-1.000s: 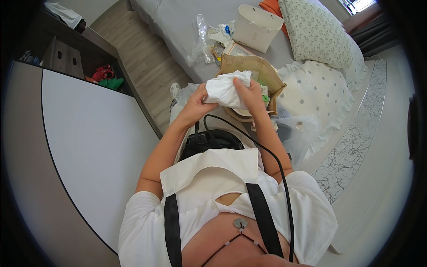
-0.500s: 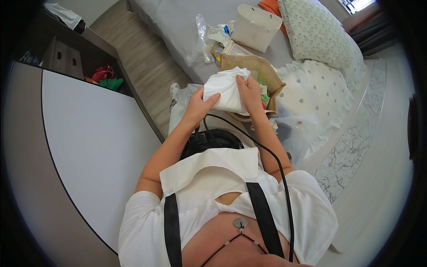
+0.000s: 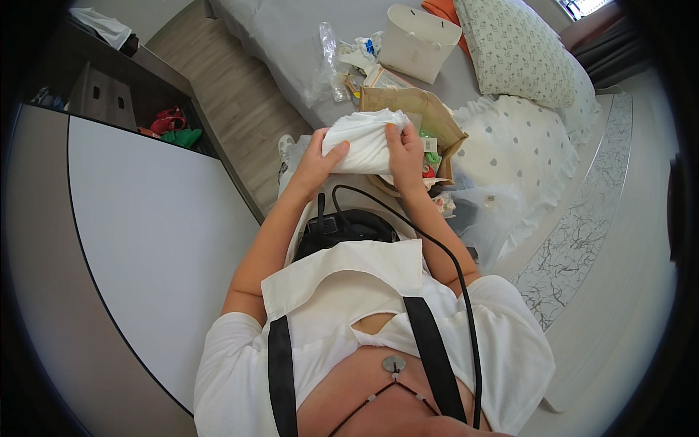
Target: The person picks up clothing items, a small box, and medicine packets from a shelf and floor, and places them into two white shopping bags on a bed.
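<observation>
Between both hands I hold a soft, folded white bundle (image 3: 364,146), creased on top; whether it is cloth or paper I cannot tell. My left hand (image 3: 316,166) grips its left end, thumb on top and fingers underneath. At the right end my right hand (image 3: 405,154) is closed on it, with the thumb pressed on the upper face. Right behind the bundle stands an open brown paper bag (image 3: 444,120) with small packets inside, partly hidden by my right hand.
Beyond the bag, the grey bed (image 3: 277,36) bears a white box-like bag (image 3: 420,45), clear plastic wrapping (image 3: 329,62) and pillows (image 3: 513,51). A clear plastic bag (image 3: 488,211) lies right of my right forearm. A black cable (image 3: 437,247) crosses my lap; a white panel (image 3: 160,240) stands at left.
The bundle has shifted slightly left and levelled out, with its top more creased. Both hands have moved with it, still gripping its ends. More of the bag's contents shows.
</observation>
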`<state>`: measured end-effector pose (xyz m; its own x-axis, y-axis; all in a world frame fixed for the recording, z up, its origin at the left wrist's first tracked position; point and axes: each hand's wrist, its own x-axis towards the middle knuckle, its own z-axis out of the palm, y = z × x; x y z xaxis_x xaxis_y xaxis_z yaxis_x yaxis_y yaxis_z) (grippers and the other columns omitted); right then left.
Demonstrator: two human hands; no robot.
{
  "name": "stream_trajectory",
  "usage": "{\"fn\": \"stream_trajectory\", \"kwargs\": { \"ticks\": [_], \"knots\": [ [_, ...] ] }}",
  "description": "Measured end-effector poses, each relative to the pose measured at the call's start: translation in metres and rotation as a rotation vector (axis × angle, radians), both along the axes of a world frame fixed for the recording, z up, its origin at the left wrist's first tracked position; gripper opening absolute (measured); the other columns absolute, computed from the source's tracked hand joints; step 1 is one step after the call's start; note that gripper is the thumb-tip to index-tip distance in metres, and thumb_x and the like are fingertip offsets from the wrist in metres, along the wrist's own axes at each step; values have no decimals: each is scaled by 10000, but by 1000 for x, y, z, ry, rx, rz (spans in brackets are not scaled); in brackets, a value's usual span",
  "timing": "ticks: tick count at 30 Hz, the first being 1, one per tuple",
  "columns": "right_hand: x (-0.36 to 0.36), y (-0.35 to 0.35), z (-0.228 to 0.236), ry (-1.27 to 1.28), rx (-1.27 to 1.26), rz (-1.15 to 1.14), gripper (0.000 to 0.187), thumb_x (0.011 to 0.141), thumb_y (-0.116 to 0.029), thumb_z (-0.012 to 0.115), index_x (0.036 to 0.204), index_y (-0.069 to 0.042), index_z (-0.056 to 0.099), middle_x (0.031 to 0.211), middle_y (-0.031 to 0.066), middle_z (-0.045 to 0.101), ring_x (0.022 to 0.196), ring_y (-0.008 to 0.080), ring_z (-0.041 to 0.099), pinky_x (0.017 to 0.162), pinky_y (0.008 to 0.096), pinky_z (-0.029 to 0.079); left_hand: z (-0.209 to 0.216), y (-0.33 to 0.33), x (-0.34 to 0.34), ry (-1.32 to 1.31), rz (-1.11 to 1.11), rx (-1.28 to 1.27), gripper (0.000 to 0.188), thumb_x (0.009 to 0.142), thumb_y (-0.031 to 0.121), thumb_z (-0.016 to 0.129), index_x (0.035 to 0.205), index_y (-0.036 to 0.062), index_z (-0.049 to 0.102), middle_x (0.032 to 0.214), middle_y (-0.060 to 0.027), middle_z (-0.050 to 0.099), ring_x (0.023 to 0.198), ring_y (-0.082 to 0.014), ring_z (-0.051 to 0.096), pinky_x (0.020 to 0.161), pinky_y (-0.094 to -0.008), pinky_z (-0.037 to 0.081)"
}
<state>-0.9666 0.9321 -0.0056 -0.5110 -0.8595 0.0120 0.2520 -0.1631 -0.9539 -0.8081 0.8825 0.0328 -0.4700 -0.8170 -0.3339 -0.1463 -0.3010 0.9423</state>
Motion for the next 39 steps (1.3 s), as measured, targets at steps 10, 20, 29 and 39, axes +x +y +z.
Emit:
{"fn": "stream_trajectory", "kwargs": {
  "ticks": [10,20,29,39],
  "knots": [
    [-6,4,25,198,82,95,291,818,-223,610,984,12,564,862,33,590,773,79,511,697,221,416,3,-2,7,145,-111,263,346,848,184,540,1162,91,426,996,-39,552,856,-123,555,610,-259,484],
    [-6,0,13,276,89,30,203,758,-189,651,802,-3,583,730,4,571,678,66,480,615,213,403,0,2,5,120,-157,88,367,813,137,589,1139,11,479,1063,-59,548,944,-134,530,822,-285,440],
    [-14,2,7,-174,404,473,149,790,-178,607,828,-37,578,729,8,571,637,64,504,553,222,405,-12,3,1,179,62,-52,279,797,129,600,1023,27,472,922,-21,534,823,-102,507,767,-251,418],
    [-19,-1,-14,-303,430,682,257,792,-92,574,1037,-42,513,888,37,568,759,100,557,628,226,458,-9,4,1,152,74,-473,377,766,84,534,1134,71,452,1078,-54,476,987,-143,455,843,-276,382]
  ]
}}
